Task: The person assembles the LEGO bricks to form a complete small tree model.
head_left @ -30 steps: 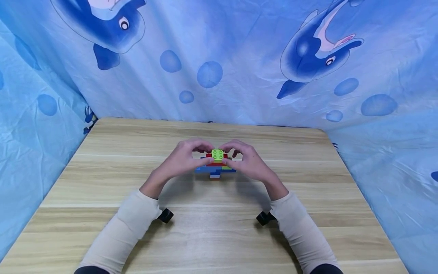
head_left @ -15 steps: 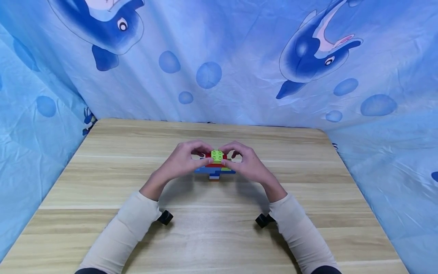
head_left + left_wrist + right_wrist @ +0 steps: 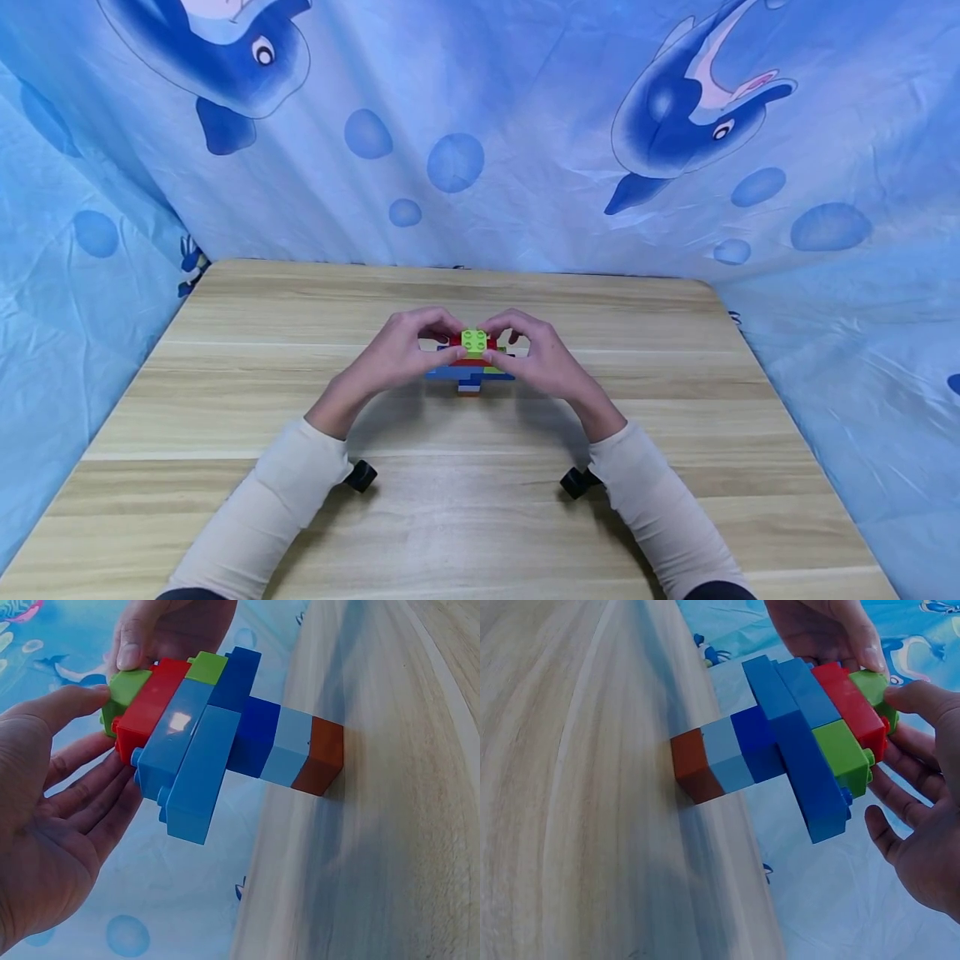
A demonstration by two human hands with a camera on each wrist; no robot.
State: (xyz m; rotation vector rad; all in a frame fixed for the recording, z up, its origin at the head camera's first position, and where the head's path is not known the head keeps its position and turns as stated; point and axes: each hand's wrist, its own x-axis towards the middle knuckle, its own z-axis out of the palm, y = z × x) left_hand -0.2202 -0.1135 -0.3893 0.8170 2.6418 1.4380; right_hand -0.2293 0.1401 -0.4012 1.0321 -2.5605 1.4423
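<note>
In the head view, a lime green brick [image 3: 474, 340] tops a stack of toy building bricks at mid-table. My left hand [image 3: 405, 352] pinches this brick from the left with thumb and fingers. From the right, my right hand [image 3: 546, 357] pinches the same brick. Below it, in the left wrist view, lies a red brick [image 3: 154, 705], then a wider layer with a blue brick [image 3: 176, 724] and a second green brick [image 3: 206, 667]. A still wider blue layer [image 3: 202, 776] rests on a narrow column of dark blue, light blue [image 3: 291, 750] and orange-brown [image 3: 322, 757] bricks.
The stack's column stands on the wooden table [image 3: 465, 517]. Behind and beside the table hangs a blue curtain [image 3: 525, 225] with dolphins. A black wrist camera [image 3: 362, 476] on the left and another black wrist camera [image 3: 579, 482] on the right sit just above the tabletop.
Both hands stay on the lime green brick, and the stack keeps its form. The head view has shifted only slightly.
</note>
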